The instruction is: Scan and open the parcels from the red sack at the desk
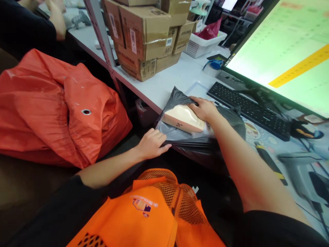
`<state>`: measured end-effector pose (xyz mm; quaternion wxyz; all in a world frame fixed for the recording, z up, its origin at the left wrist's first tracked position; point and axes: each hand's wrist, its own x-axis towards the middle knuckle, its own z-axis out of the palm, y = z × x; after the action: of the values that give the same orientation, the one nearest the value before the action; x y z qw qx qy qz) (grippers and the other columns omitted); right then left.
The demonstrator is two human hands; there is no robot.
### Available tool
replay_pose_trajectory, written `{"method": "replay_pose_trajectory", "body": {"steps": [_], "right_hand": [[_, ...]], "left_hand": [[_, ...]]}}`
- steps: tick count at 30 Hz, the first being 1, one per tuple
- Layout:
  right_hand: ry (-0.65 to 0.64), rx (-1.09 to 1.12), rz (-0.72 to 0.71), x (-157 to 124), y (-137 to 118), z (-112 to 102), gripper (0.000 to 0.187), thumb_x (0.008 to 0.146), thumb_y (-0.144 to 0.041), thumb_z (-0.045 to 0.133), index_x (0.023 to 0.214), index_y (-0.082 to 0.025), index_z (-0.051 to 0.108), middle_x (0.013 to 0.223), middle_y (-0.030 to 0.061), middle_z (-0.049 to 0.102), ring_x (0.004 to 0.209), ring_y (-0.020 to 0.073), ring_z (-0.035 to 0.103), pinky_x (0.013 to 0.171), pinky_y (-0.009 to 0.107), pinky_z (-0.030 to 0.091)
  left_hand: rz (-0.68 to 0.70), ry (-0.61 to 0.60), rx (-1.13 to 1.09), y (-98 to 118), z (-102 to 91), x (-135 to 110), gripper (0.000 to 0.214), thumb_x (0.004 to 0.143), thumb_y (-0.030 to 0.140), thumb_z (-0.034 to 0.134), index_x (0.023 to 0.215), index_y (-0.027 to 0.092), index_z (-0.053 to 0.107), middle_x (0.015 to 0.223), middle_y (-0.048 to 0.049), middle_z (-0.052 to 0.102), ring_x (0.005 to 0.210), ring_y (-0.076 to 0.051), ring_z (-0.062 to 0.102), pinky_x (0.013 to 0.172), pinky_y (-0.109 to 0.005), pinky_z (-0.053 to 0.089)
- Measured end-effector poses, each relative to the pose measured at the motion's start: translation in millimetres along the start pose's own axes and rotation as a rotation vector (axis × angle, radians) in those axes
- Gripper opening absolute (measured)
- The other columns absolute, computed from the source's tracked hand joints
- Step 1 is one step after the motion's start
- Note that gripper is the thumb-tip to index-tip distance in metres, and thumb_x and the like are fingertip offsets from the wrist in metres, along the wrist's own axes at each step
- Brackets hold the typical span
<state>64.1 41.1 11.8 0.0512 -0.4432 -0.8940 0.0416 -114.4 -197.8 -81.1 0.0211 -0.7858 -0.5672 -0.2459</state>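
Observation:
A grey plastic mailer bag lies at the near edge of the white table. A beige pouch-like packet sits half inside the bag's mouth. My right hand rests on the packet's far end, fingers curled over it. My left hand pinches the bag's lower front edge at the table's rim, fingers closed on the plastic.
A large orange sack bulges at the left. Stacked cardboard boxes stand at the table's back, beside a white basket. A black keyboard and a bright monitor are at the right. Another person's hand shows top left.

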Motion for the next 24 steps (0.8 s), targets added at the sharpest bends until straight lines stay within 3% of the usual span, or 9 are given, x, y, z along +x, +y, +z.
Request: {"method": "replay_pose_trajectory", "body": {"steps": [2,5,9,12,14,17,20,22,24], "right_hand": [[-0.006,0.007,-0.003,0,0,0,0.059,0.099,-0.050,0.042,0.151,-0.026,0.056,0.144,0.0135,0.063,0.130,0.0413,0.056,0.109,0.064,0.038],[-0.004,0.017,-0.011,-1,0,0,0.059,0.099,-0.051,0.042,0.151,-0.026,0.056,0.143,0.0137,0.064,0.130,0.0418,0.056,0.109,0.065,0.038],[-0.001,0.023,0.000,0,0,0,0.059,0.098,-0.052,0.043,0.150,-0.027,0.057,0.144,0.0141,0.063,0.129,0.0433,0.056,0.107,0.068,0.038],[0.003,0.018,0.024,2,0,0,0.058,0.098,-0.052,0.043,0.147,-0.026,0.061,0.143,0.0141,0.063,0.128,0.0430,0.056,0.107,0.067,0.039],[0.017,0.015,0.017,1,-1,0,0.056,0.097,-0.052,0.044,0.143,-0.025,0.064,0.140,0.0142,0.065,0.126,0.0419,0.057,0.107,0.065,0.041],[0.039,0.030,-0.043,-4,-3,-2,0.050,0.096,-0.050,0.046,0.130,-0.023,0.072,0.128,0.0144,0.070,0.119,0.0386,0.062,0.102,0.057,0.046],[0.057,0.065,-0.118,-9,-4,-5,0.043,0.097,-0.048,0.047,0.113,-0.021,0.076,0.113,0.0143,0.073,0.108,0.0349,0.066,0.095,0.049,0.050],[0.073,0.083,-0.139,-9,-3,-7,0.041,0.097,-0.047,0.046,0.103,-0.020,0.077,0.106,0.0143,0.073,0.103,0.0327,0.067,0.091,0.044,0.051],[0.076,0.105,-0.128,-5,-1,-9,0.042,0.099,-0.045,0.044,0.095,-0.020,0.077,0.101,0.0141,0.075,0.097,0.0303,0.068,0.086,0.039,0.051]], "left_hand": [[-0.140,0.006,-0.091,-1,27.7,-11,0.042,0.103,0.050,0.046,0.081,0.018,0.063,0.080,-0.0084,0.067,0.083,-0.023,0.061,0.080,-0.036,0.043],[-0.313,-0.034,-0.297,-16,68.2,-1,0.036,0.100,0.046,0.050,0.082,0.018,0.064,0.084,-0.0093,0.069,0.088,-0.024,0.064,0.084,-0.036,0.047],[-0.425,-0.021,-0.588,-40,85.1,32,0.041,0.102,0.045,0.042,0.093,0.016,0.068,0.103,-0.0122,0.075,0.105,-0.025,0.067,0.100,-0.042,0.047],[-0.502,0.062,-0.925,-45,69.6,39,0.069,0.103,0.066,0.024,0.113,0.014,0.066,0.112,-0.0165,0.075,0.109,-0.025,0.070,0.097,-0.040,0.052],[-0.589,0.111,-1.288,-44,52.6,40,0.093,0.093,0.085,0.012,0.122,0.012,0.062,0.116,-0.0211,0.074,0.109,-0.028,0.072,0.094,-0.041,0.055],[-0.650,-0.022,-1.646,-46,22.5,48,0.112,0.079,0.098,0.006,0.126,0.012,0.062,0.115,-0.0233,0.075,0.108,-0.031,0.073,0.090,-0.044,0.058],[-0.695,-0.273,-1.718,-51,-6.5,66,0.096,0.082,0.095,0.035,0.121,0.014,0.067,0.105,-0.0197,0.078,0.105,-0.032,0.074,0.083,-0.044,0.061],[-0.770,-0.335,-1.683,-51,-21.0,77,0.075,0.082,0.080,0.062,0.119,0.015,0.069,0.102,-0.0169,0.079,0.098,-0.031,0.075,0.076,-0.041,0.063],[-0.846,-0.346,-1.651,-47,-30.3,84,0.061,0.078,0.061,0.077,0.117,0.015,0.069,0.102,-0.0154,0.079,0.094,-0.030,0.075,0.071,-0.040,0.064]]}}
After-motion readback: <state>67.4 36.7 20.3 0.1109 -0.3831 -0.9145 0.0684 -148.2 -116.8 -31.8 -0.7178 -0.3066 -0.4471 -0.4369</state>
